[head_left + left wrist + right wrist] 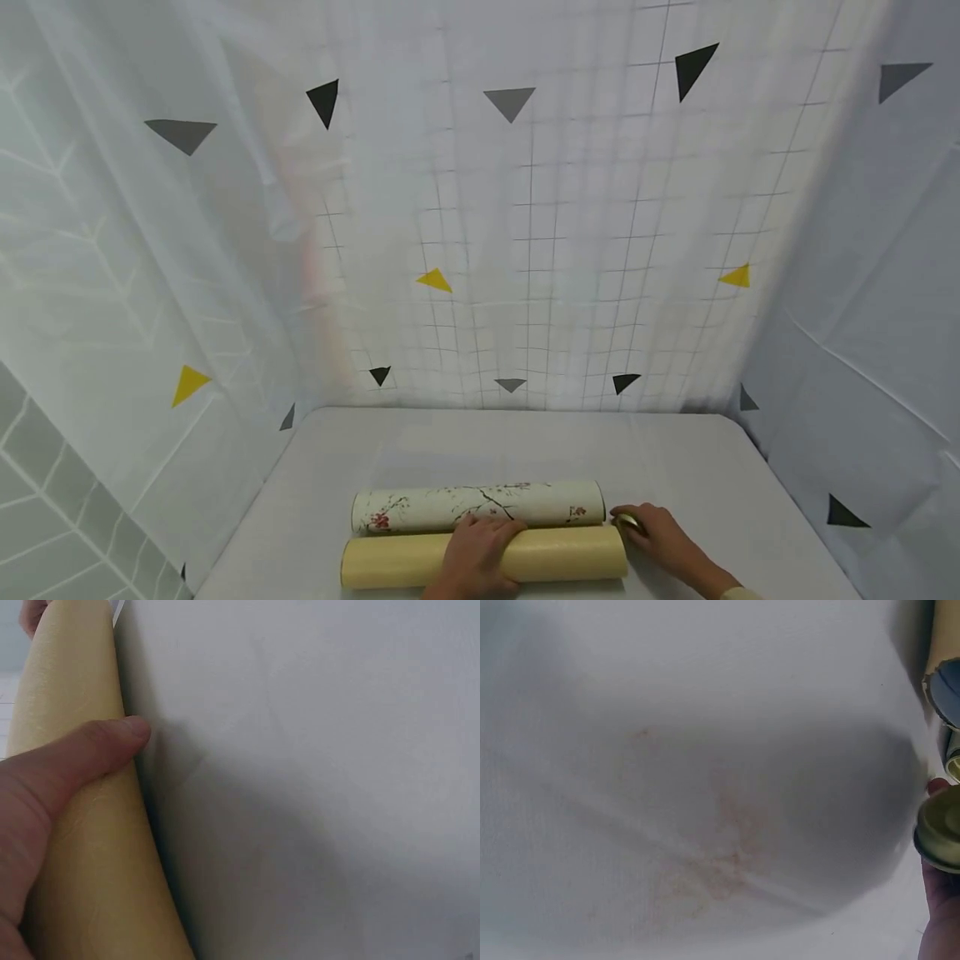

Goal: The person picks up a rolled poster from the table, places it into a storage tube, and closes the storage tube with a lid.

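Two long tubes lie side by side on the white table in the head view. The nearer one is a plain yellow tube (562, 556); behind it is a cream tube with a blossom-branch print (427, 508). My left hand (480, 554) grips the yellow tube near its middle, fingers over the far side. In the left wrist view, the thumb (112, 742) lies across the yellow tube (82, 847). Beyond the tubes' right ends, my right hand (660, 537) holds a round gold lid (628, 522). The right wrist view shows the lid (941, 829) apart from both tube ends.
The white table (525, 450) has rounded far corners. White curtains (495, 208) with grid lines and black, grey and yellow triangles hang behind it and on both sides. At right, the yellow tube's end (946, 694) shows a dark bluish inside.
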Motion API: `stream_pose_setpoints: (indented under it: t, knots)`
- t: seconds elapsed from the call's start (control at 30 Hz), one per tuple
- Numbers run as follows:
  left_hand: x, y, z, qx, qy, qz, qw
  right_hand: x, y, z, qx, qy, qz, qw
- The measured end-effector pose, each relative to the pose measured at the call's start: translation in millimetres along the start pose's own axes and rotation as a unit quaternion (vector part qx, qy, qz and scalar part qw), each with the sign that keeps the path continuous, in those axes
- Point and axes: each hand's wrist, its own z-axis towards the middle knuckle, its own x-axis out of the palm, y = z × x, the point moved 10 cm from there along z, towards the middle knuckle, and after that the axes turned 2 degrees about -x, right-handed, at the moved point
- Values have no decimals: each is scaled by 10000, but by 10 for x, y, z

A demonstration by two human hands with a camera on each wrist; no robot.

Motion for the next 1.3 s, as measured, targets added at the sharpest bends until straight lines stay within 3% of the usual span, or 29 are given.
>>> stream_pose_setpoints:
  t: [0.1,0.17,0.27,0.37,0.5,0.6,0.87,1.13,1.3]
  knots:
    - [-24,11,10,-28,-79,-58,9999,-22,8,-6,225,-166,139,9995]
    - [-44,19,18,-35,-121,-125,9998,-29,-32,-9,677,-289,253,9970]
    - [-65,30,23,-37,-165,-168,9997,-10,-112,-32,1509,-385,681,9855]
    - [-81,38,19,-61,-197,-169,9996,17,-118,-47,2001,-461,1241,9708]
    - [-105,43,19,-99,-264,-81,9996,-18,-28,-43,2101,-713,1586,9621]
    - [-120,38,27,-122,-287,-69,9995,-35,36,-36,2099,-802,1603,9612]
    - [-129,-28,53,-21,-370,41,9993,24,37,-83,2463,-664,1688,9521]
    - [-42,-5,74,-202,-150,-3,9997,63,8,-123,2710,-441,1582,9485]
    - [-59,3,70,-249,-124,17,9996,119,-26,-170,2914,-368,1748,9398]
